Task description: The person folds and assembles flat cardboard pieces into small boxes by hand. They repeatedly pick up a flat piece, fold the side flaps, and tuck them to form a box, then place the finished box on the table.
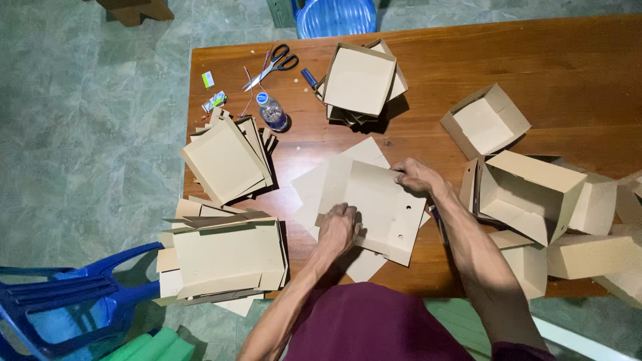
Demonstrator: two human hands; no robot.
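A flat beige cardboard box blank (371,200) with small punched holes lies on the wooden table (535,73) in front of me, on top of other flat sheets. My left hand (336,228) presses down on its near left edge, fingers curled against a folded flap. My right hand (416,176) grips the blank's far right edge, pinching a flap there.
Stacks of folded trays sit at left (227,160), near left (224,257) and at the back (360,80). Assembled open boxes (528,190) pile up at right. Scissors (273,65), a small bottle (273,112) and a blue lighter (309,78) lie at the back. A blue plastic chair (60,301) stands at lower left.
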